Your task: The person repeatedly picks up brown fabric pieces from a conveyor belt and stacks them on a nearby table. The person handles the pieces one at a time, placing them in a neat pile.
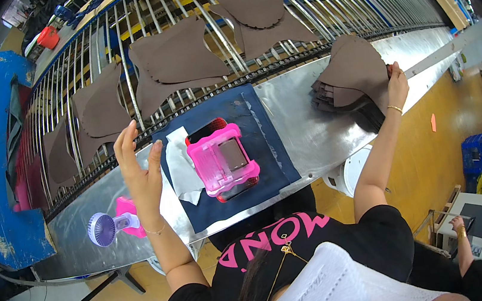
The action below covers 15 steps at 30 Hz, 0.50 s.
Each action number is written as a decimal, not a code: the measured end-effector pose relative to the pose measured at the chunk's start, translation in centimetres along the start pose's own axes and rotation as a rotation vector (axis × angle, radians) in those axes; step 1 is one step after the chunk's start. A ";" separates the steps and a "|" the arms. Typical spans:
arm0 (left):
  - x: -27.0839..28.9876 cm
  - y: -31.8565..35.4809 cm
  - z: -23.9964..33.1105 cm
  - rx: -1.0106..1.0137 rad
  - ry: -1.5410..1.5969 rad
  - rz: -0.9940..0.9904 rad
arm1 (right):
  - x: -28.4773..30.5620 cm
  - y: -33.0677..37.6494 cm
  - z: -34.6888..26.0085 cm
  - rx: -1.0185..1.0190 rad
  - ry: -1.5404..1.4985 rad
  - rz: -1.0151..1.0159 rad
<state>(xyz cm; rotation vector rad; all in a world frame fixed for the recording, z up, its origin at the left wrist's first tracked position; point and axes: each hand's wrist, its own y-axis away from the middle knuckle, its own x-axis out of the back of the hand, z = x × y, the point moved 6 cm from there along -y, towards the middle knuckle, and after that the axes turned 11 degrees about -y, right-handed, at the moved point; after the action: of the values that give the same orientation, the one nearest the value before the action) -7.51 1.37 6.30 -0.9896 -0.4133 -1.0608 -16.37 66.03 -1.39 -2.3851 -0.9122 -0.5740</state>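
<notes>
Two bare hands raised over long shiny metal workbench (305, 136). Right hand (396, 84) reaches far right, fingers pinching top edge of stack of brown curved leather cut pieces (352, 79) lying on bench beside roller conveyor of metal rods (188, 12). Left hand (138, 169) held upright, fingers spread wide, holding nothing, well apart from stack. Between hands: dark blue cloth mat (265, 147) bearing pink plastic boxy device (222, 162) and white paper sheet (181, 164). Small lilac handheld fan (103, 229) just below left hand. More brown cut pieces (178, 59) lie on conveyor.
</notes>
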 end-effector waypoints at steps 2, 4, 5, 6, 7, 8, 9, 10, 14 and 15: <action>0.1 0.4 0.4 0.013 0.008 -0.004 | 1.2 -0.9 4.1 0.018 0.337 -0.075; 0.1 0.8 0.5 0.016 0.013 -0.004 | 0.2 -0.6 8.3 -0.026 0.490 -0.304; 0.1 1.0 0.6 0.017 0.019 0.000 | -0.3 0.1 8.2 -0.027 0.441 -0.236; 0.2 1.2 0.7 0.019 0.024 0.005 | -0.3 0.2 7.9 -0.036 0.466 -0.222; 0.2 1.4 0.7 0.020 0.030 0.009 | -0.4 0.3 7.6 -0.044 0.492 -0.207; 0.2 1.5 0.8 0.018 0.034 0.007 | -0.1 0.9 6.9 -0.062 0.520 -0.190; 0.3 1.6 0.9 0.016 0.039 0.004 | -0.1 0.7 7.1 0.024 0.546 -0.160; 0.4 1.6 0.9 0.013 0.043 0.001 | -0.1 0.6 6.8 0.038 0.553 -0.163; 1.1 2.1 0.8 0.031 0.016 0.013 | 0.2 -0.1 5.4 -0.019 0.588 -0.149; 1.0 2.2 0.7 0.038 0.025 0.012 | 0.4 -0.4 5.1 -0.041 0.583 -0.191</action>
<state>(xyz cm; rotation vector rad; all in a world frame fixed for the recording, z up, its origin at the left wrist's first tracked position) -5.03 1.64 6.35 -0.9431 -0.4056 -1.0499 -15.39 69.52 -5.05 -1.9890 -0.8595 -1.2851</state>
